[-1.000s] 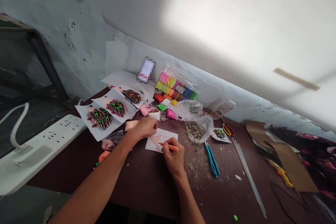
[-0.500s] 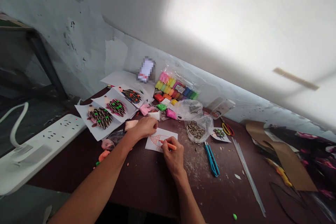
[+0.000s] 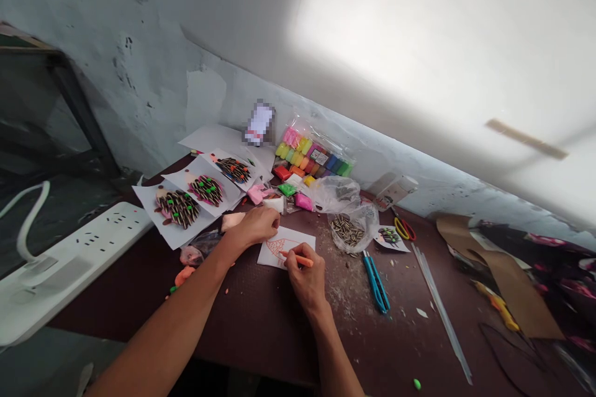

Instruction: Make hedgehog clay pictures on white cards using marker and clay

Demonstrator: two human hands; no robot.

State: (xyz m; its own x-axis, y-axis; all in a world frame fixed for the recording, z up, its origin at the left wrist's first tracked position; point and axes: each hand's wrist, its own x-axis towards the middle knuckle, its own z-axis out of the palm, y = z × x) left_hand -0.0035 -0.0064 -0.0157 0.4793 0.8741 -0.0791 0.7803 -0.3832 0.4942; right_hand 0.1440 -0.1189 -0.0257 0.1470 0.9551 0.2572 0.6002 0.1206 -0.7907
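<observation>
A small white sheet of paper (image 3: 267, 255) lies on the dark table, carrying an orange drawing of a rounded outline partly filled with small marks. My right hand (image 3: 307, 273) is closed around an orange marker pen (image 3: 303, 260), its tip down at the drawing. At the paper's upper left edge, my left hand (image 3: 258, 225) rests with curled fingers and holds the sheet down; its fingertips are partly hidden. Just left of that hand are a pale pink clay block (image 3: 231, 221) and white clay packet (image 3: 274, 204).
Papers bearing seed-covered hedgehogs (image 3: 177, 206) lie at left, near a white power strip (image 3: 88, 248). Coloured clay packs (image 3: 314, 158) and a phone (image 3: 259, 123) are behind. A bag of striped seeds (image 3: 347, 231), a blue-handled tool (image 3: 376, 282), scissors (image 3: 404, 228) and clear sticks (image 3: 440, 310) lie right.
The marker tip has shifted slightly down and left on the drawing, with my right hand moving a little. My left hand and the paper stay where they were.
</observation>
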